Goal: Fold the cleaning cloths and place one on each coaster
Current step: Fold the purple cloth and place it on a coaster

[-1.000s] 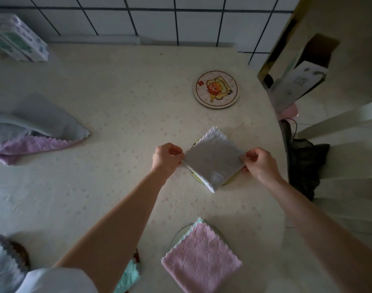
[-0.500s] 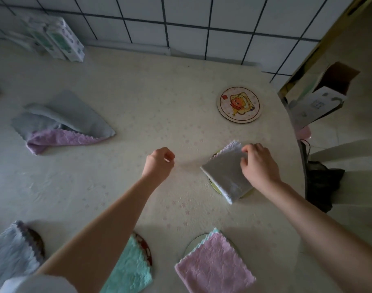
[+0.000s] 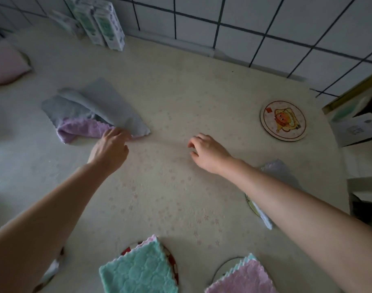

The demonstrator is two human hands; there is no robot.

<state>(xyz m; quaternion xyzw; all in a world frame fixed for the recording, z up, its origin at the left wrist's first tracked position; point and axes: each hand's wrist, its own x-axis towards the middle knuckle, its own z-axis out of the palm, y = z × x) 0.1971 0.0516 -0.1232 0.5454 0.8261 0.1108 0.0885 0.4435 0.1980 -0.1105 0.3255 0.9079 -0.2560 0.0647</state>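
A loose pile of unfolded cloths (image 3: pixel 92 111), grey over purple, lies at the middle left of the table. My left hand (image 3: pixel 109 151) reaches it and its fingertips pinch the pile's near edge. My right hand (image 3: pixel 208 153) hovers over bare table, fingers loosely curled, holding nothing. A round cartoon coaster (image 3: pixel 283 120) at the right carries no cloth. A folded grey cloth (image 3: pixel 280 172) rests on a coaster (image 3: pixel 251 206), partly hidden under my right forearm. A folded teal cloth (image 3: pixel 138 271) and a folded pink cloth (image 3: pixel 242 280) each sit on a coaster near me.
Tissue packs (image 3: pixel 100 20) stand against the tiled wall at the back. Another pink folded cloth (image 3: pixel 5 64) lies at the far left. Boxes and papers (image 3: pixel 356 127) sit beyond the table's right edge (image 3: pixel 337 157).
My right hand let go of the folded grey cloth, left on its coaster, and moved left. My left hand reached forward to the unfolded pile. The view swung left.
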